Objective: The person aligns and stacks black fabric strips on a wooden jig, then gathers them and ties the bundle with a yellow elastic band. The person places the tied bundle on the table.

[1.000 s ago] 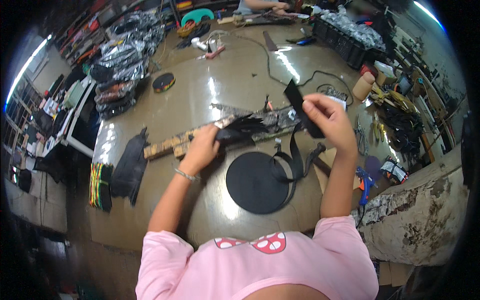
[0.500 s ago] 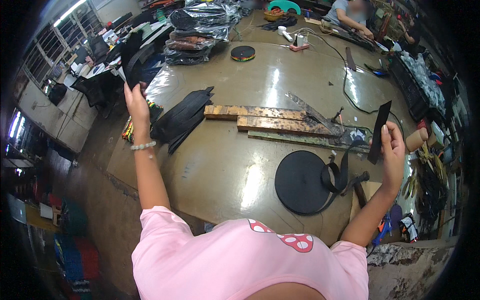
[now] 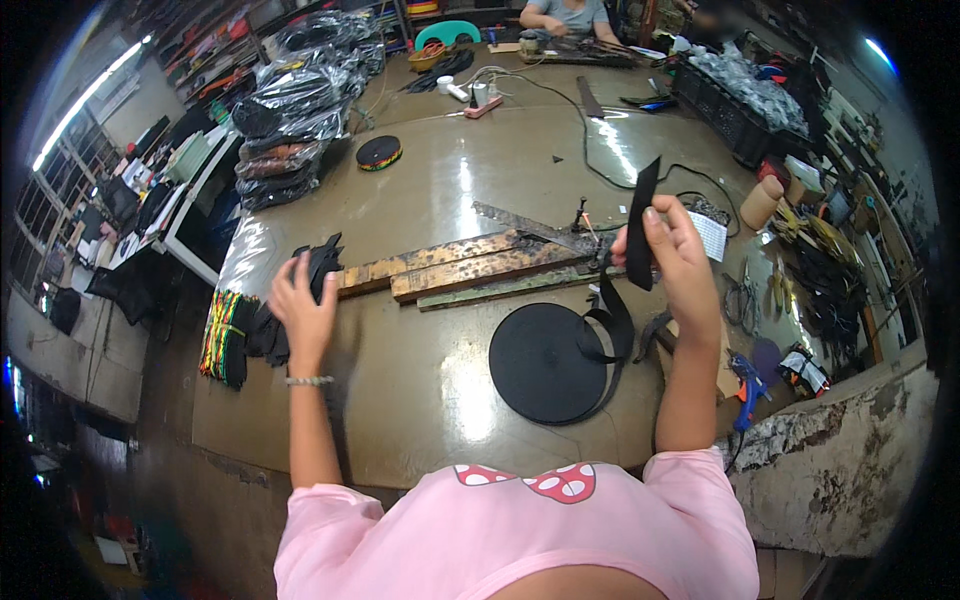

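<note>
My right hand [image 3: 675, 245] pinches a short black webbing strip [image 3: 641, 225] upright between thumb and fingers, above the right end of a wooden jig. My left hand [image 3: 305, 315] is spread over a pile of black strips [image 3: 320, 257], fingers apart and partly covering it. Between the hands lies the jig of stained wooden bars [image 3: 460, 272], with a flat metal ruler-like bar [image 3: 530, 230] slanting across it. In front of the jig rests a large flat roll of black webbing [image 3: 545, 365]; its loose end [image 3: 618, 315] curls up toward my right hand.
Colourful striped cords [image 3: 220, 335] lie bundled at the table's left edge. Plastic-wrapped stacks [image 3: 300, 120], a small webbing roll [image 3: 379, 152] and a power strip [image 3: 483, 107] stand farther back. Scissors [image 3: 741, 300] and a blue glue gun [image 3: 748, 390] lie right. A person [image 3: 570, 20] sits opposite.
My left hand has come down from its raised place at the left onto the pile and let go of its black strip. My right hand, still holding its strip, has shifted inward as the view turned.
</note>
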The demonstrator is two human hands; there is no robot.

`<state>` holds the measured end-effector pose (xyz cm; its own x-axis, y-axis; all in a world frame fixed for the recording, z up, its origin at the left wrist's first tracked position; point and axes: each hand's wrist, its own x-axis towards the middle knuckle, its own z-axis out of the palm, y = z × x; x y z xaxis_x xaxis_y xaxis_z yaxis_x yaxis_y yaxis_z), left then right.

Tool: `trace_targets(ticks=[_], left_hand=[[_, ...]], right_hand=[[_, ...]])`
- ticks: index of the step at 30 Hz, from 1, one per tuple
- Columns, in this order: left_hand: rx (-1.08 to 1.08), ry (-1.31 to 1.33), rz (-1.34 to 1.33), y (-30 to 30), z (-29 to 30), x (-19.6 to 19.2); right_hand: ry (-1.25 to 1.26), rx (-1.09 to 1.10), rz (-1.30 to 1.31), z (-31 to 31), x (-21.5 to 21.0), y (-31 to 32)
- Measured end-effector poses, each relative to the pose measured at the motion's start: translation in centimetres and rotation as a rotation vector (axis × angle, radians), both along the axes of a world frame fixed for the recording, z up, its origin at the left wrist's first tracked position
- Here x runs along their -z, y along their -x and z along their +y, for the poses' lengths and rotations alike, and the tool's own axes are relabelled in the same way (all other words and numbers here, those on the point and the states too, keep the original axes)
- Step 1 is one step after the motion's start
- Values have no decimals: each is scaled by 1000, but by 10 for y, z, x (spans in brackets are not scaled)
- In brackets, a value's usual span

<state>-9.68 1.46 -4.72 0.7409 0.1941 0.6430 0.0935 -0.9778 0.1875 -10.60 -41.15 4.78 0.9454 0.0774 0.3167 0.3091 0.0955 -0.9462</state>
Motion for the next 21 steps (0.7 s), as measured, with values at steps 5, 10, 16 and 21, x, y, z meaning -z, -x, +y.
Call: trace_targets(ticks=[5, 10, 16, 21], left_hand=[[1073, 873, 238, 24, -163, -54], [1248, 801, -59, 7, -216, -104], [1169, 1448, -563, -33, -63, -138], [1287, 1785, -685, -23, 85, -103]], right_hand=[[-15, -215, 97, 25, 3, 15], [39, -371, 118, 30, -1, 20], [320, -178, 161, -34, -29, 39], [528, -73, -52, -83, -35, 62]])
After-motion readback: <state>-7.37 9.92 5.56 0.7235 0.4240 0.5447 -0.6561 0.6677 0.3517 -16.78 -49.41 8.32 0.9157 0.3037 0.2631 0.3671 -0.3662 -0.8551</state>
